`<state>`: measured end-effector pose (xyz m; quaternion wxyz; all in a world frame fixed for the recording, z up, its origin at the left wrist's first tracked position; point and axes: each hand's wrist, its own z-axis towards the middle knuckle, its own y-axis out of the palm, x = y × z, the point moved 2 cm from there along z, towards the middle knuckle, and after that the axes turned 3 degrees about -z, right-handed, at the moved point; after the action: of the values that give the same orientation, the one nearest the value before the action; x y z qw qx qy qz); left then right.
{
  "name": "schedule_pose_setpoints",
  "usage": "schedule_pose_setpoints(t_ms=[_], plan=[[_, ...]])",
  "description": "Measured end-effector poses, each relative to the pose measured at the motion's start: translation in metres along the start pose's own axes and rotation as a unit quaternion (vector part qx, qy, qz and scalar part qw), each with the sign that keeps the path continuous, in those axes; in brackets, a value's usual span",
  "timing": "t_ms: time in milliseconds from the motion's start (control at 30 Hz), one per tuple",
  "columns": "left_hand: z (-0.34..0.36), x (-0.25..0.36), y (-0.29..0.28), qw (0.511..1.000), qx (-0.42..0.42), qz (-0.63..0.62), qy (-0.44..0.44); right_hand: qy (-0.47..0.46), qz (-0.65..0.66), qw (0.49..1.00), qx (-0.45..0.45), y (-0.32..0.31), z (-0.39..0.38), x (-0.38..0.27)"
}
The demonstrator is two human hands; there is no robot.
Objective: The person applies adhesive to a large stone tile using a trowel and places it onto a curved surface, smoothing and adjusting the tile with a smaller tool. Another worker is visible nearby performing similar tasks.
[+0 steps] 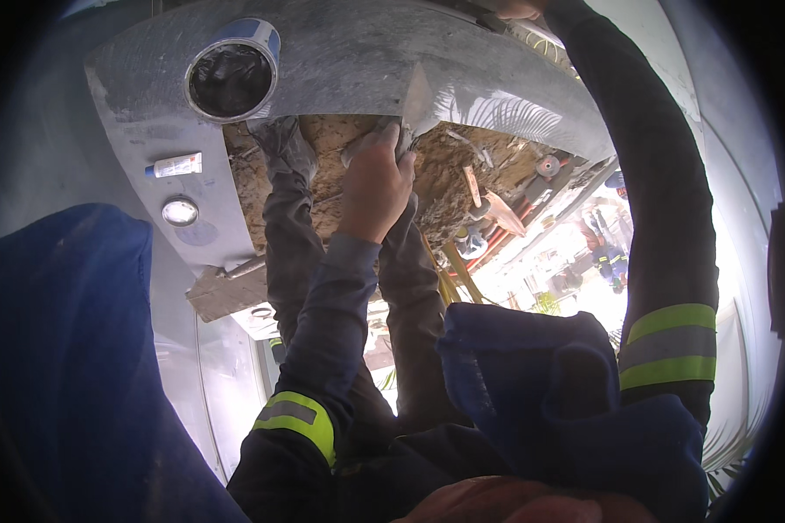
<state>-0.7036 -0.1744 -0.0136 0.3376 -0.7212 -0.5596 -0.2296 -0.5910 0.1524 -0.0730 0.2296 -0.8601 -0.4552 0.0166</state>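
Note:
My left hand (375,187) reaches forward over the near edge of a large grey curved panel (349,61). Its fingers are closed around something small and greyish that they mostly hide. Just past the fingertips, a pale tapered shape (418,87) shows against the panel; I cannot tell whether it is held or a reflection. My right hand (521,8) is at the top edge of the view, near the panel's far right side, with its fingers mostly cut off. An open can (230,80) of dark paste lies tilted toward me on the panel, left of my left hand.
On the panel's left arm lie a white tube with a blue cap (176,165) and a round shiny tin (180,211). My boots (288,148) stand on rough brown ground. A disc tool (547,166) and a wooden handle (472,186) lie to the right. Blue cloth hangs nearby.

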Motion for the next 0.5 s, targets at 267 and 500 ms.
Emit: schedule_pose_setpoints(t_ms=[267,500], plan=[[-0.005,-0.001,0.007,1.000,0.002,-0.001,0.024,-0.015,0.007,0.998,-0.067,-0.056,-0.004,-0.044],[-0.005,0.000,0.007,1.000,0.000,-0.006,0.007,-0.129,-0.063,0.990,-0.008,-0.054,0.036,-0.068]])
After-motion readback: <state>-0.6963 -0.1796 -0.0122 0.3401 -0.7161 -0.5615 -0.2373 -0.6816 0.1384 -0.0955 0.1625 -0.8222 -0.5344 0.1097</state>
